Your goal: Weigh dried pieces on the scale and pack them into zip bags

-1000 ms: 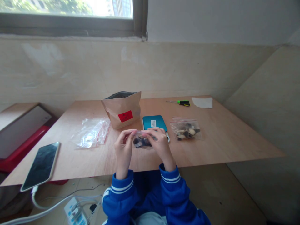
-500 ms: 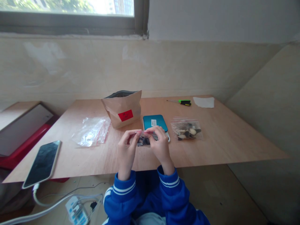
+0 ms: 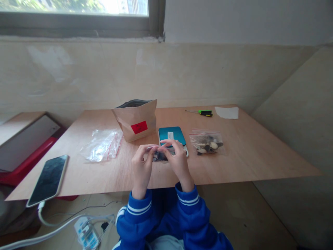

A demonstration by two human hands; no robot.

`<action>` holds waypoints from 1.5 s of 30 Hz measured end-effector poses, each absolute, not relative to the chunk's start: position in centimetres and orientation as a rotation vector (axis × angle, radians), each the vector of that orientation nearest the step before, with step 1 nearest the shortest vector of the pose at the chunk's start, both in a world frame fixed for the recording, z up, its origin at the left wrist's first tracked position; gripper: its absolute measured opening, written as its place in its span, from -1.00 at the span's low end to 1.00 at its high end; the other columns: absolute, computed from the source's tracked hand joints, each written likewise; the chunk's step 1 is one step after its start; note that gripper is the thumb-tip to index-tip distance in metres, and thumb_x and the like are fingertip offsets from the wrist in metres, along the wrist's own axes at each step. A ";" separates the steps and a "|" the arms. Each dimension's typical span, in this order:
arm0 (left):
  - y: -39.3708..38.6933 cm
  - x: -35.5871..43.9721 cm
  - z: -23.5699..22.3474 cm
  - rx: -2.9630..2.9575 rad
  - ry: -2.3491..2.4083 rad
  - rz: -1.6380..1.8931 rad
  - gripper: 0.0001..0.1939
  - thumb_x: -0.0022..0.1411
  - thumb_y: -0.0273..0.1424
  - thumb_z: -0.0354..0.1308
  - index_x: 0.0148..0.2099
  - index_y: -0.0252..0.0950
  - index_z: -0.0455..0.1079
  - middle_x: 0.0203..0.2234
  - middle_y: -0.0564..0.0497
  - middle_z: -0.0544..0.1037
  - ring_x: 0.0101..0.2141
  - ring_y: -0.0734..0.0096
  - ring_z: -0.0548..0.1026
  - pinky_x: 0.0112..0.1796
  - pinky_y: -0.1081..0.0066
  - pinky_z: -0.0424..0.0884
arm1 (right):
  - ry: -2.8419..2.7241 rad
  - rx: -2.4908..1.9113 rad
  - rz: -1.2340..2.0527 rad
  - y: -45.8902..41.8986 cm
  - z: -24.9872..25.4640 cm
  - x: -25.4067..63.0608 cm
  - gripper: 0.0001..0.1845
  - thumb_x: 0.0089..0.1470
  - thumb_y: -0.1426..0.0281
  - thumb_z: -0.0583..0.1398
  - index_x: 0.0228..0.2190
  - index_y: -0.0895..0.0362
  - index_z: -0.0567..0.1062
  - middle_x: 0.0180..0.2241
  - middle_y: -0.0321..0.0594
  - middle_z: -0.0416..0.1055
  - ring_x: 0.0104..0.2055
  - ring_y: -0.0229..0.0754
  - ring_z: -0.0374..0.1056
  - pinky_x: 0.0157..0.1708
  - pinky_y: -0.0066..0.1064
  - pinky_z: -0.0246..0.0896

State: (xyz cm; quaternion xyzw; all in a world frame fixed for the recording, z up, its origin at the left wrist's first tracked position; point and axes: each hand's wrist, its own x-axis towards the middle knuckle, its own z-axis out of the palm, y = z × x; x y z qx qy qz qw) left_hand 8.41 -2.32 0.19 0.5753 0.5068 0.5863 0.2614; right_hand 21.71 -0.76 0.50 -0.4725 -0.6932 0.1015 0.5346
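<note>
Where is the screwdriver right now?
In the head view, the green-and-black-handled screwdriver lies near the far edge of the plywood table, right of centre, just left of the white paper sheet and beyond the teal case.

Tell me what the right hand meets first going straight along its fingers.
The right hand already pinches a small clear zip bag of dark pieces; past that, probably the flat teal case, though depth is unclear.

A small clear zip bag (image 3: pixel 160 156) is pinched along its top edge, dark pieces bunched low inside, held just above the table (image 3: pixel 241 163) toward six o'clock.
</note>
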 end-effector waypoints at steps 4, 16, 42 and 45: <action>-2.3 7.8 0.0 1.512 1.422 1.625 -0.84 0.29 -0.27 0.17 -0.23 -0.24 0.49 -0.34 0.02 0.60 -0.28 0.38 0.56 -0.26 0.43 0.46 | -1.706 -1.128 0.266 -0.3 0.0 22.2 -0.87 0.19 0.37 0.24 -0.40 0.04 0.58 -0.34 -0.30 0.61 -0.21 -0.12 0.48 -0.13 -0.27 0.24; -1.9 7.8 0.1 1.442 1.260 1.532 -0.79 0.26 -0.21 0.21 -0.20 -0.26 0.46 -0.30 -0.01 0.61 -0.24 0.36 0.58 -0.19 0.40 0.50 | -1.699 -1.142 0.090 -0.1 -0.4 22.0 -0.77 0.24 0.48 0.18 -0.44 0.04 0.55 -0.35 -0.32 0.63 -0.14 -0.12 0.53 0.02 -0.18 0.13; -1.8 6.1 0.3 1.235 1.283 1.685 -0.74 0.22 -0.17 0.21 -0.35 -0.27 0.42 -0.48 0.06 0.50 -0.41 0.42 0.46 -0.37 0.48 0.40 | -1.731 -1.265 0.327 -0.2 -1.0 24.9 -0.75 0.17 0.49 0.22 -0.43 -0.03 0.66 -0.31 -0.29 0.64 -0.24 -0.10 0.44 -0.17 -0.25 0.34; -1.8 6.5 0.4 1.222 1.306 1.713 -0.69 0.25 -0.13 0.17 -0.37 -0.26 0.41 -0.49 0.05 0.48 -0.41 0.42 0.45 -0.38 0.48 0.40 | -1.730 -1.237 0.396 -0.4 -0.6 25.0 -0.78 0.18 0.44 0.22 -0.35 -0.04 0.67 -0.27 -0.29 0.64 -0.21 -0.09 0.46 -0.14 -0.23 0.36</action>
